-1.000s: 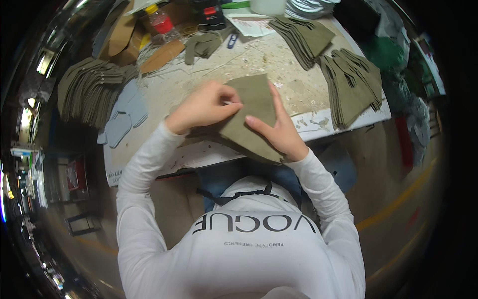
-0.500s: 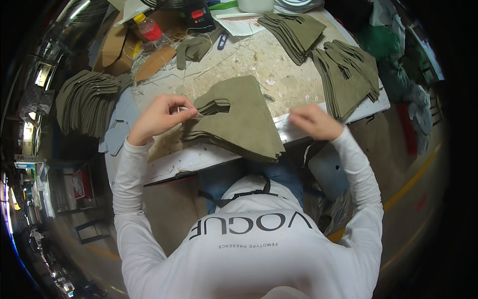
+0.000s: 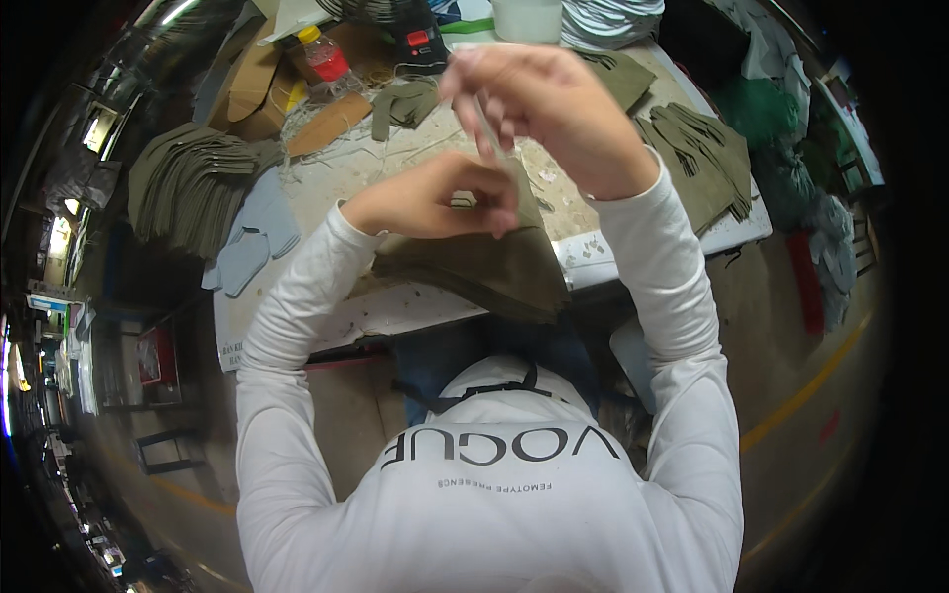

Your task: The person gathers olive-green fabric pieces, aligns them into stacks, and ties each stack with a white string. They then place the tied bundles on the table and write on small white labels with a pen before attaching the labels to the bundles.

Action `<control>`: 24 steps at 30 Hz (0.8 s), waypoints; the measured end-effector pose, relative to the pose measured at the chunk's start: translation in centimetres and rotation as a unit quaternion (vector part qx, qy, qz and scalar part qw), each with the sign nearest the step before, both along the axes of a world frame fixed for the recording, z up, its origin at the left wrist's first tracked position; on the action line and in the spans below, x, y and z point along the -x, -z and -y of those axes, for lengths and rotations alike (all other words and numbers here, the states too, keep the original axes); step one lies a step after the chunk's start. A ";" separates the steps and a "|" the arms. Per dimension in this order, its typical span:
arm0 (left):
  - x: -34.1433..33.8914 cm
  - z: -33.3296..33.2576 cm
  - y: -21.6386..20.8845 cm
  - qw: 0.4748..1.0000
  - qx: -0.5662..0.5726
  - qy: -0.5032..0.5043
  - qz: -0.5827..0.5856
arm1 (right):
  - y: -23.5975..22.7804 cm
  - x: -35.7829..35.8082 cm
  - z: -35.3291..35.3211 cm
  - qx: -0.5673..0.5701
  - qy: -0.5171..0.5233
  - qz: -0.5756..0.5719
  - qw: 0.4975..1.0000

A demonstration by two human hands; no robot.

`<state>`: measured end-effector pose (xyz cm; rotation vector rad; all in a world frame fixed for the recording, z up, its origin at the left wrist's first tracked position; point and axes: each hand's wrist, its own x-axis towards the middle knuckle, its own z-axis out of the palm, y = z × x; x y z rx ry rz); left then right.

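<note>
A stack of olive-green fabric pieces [image 3: 484,269] lies at the table's front edge, partly hidden by my hands. Over its upper part, my left hand [image 3: 440,198] has thumb and fingers curled together in a pinch; what is between them cannot be made out. My right hand [image 3: 559,114] is raised above and beyond it, fingers bent and somewhat blurred. A thin pale strip [image 3: 486,124] shows by the right fingers and runs down toward the left hand.
More olive stacks stand at the left [image 3: 188,183] and right [image 3: 697,163]. Grey-blue pieces [image 3: 252,237] lie at the table's left edge. Farther back are a yellow-capped bottle [image 3: 326,61], a brown flat piece [image 3: 331,126], loose strings and a white tub [image 3: 527,20].
My right hand has swung from the right table edge up and inward over the table. My left hand has moved right across the stack, now covering its cut-out.
</note>
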<state>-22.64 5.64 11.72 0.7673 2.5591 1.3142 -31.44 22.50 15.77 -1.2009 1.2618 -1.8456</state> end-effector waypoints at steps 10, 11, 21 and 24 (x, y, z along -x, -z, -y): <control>-3.0 1.7 -1.5 0.973 0.040 -0.148 -0.171 | 7.4 -4.6 1.8 -0.131 0.154 -0.300 0.932; -3.3 1.9 -1.8 0.964 0.065 -0.197 -0.168 | 8.1 -4.4 1.7 -0.109 0.153 -0.260 0.947; -2.7 6.4 1.2 0.959 0.064 -0.204 -0.188 | 6.7 -2.6 1.4 -0.050 0.046 -0.138 0.988; -0.5 3.8 2.5 0.973 -0.141 -0.156 0.092 | 6.4 -0.9 1.1 0.045 0.057 -0.046 0.996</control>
